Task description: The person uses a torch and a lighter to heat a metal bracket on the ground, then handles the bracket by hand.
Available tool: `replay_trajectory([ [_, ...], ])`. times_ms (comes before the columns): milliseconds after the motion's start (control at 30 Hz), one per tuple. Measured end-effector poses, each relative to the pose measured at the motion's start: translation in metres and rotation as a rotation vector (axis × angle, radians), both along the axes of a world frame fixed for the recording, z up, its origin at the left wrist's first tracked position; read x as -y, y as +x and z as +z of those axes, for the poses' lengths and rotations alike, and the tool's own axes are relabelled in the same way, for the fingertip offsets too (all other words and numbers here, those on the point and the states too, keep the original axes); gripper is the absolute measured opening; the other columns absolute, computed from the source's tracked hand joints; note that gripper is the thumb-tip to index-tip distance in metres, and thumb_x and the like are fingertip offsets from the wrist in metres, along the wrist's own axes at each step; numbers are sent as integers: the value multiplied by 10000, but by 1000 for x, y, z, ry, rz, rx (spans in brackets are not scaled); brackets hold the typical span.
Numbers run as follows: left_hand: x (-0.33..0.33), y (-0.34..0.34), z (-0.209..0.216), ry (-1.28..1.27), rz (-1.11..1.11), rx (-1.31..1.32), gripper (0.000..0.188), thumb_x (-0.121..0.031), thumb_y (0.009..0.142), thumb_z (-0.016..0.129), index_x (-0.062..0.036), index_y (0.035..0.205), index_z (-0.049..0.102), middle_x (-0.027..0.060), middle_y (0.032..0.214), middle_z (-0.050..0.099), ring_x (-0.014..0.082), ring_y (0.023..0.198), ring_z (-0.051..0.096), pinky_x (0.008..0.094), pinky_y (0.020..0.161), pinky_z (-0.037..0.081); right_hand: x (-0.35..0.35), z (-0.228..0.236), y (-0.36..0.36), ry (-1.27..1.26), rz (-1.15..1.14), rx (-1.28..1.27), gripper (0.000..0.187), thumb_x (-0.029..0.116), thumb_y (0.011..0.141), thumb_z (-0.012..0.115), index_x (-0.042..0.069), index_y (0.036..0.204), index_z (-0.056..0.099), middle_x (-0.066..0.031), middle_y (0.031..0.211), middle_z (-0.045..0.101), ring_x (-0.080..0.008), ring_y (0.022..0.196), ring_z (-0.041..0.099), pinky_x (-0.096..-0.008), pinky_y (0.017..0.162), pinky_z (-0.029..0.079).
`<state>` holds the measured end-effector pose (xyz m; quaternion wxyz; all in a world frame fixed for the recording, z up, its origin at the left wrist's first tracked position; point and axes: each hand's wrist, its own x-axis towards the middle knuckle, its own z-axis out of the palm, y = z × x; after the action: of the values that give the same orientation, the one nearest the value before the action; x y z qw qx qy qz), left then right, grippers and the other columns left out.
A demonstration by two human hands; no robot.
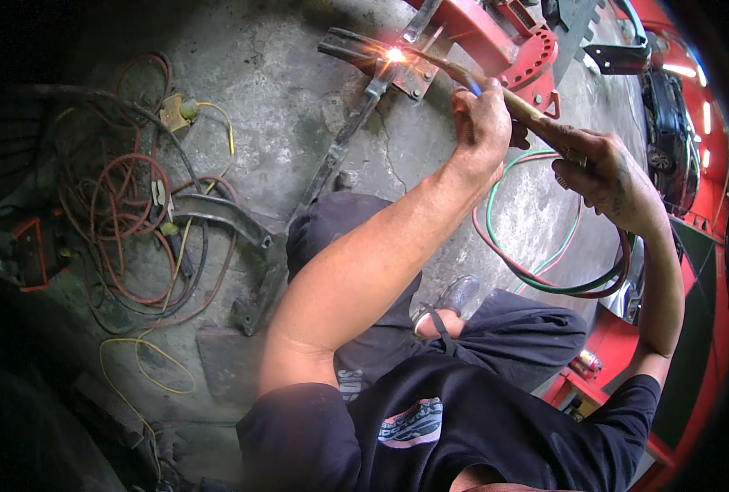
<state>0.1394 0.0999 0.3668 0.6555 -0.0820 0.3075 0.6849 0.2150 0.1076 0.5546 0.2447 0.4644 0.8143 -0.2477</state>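
With our right hand [614, 176] we grasp the rear of 1 torch [524, 111]; our left hand [486, 119] grips it farther forward. Green and red hoses [590, 290] loop below our right hand. Past our knee [340, 221], a long metal bar [328, 160] runs up to the bright glow [395, 56] at the torch's tip, beside a red steel frame [483, 33]. Farther off stands a dark car [668, 131].

Glowing spot [394, 55] flares | tube lights [706, 117] right | left dim | rim bowed

A stained grey floor [245, 107] lies beside a red wall [716, 180] with strip lights [706, 117].
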Motion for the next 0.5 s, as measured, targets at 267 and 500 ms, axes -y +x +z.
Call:
replay_trajectory([
  [267,5,-7,6,-1,-35,-14,315,-259,1057,429,6,1007,591,164,828,677,274,622,666,427,528,586,-2,-4,2,20,63,-34,613,2,905,610,156,1491,521,-13,768,579,-56,540,433,-259,482,415],
  [500,7,-11,8,21,-43,-27,323,-257,1061,419,14,1010,588,170,829,680,275,609,665,419,513,584,-5,-4,2,13,81,-49,611,7,906,609,156,1492,519,-16,741,558,-62,528,450,-266,477,422],
])
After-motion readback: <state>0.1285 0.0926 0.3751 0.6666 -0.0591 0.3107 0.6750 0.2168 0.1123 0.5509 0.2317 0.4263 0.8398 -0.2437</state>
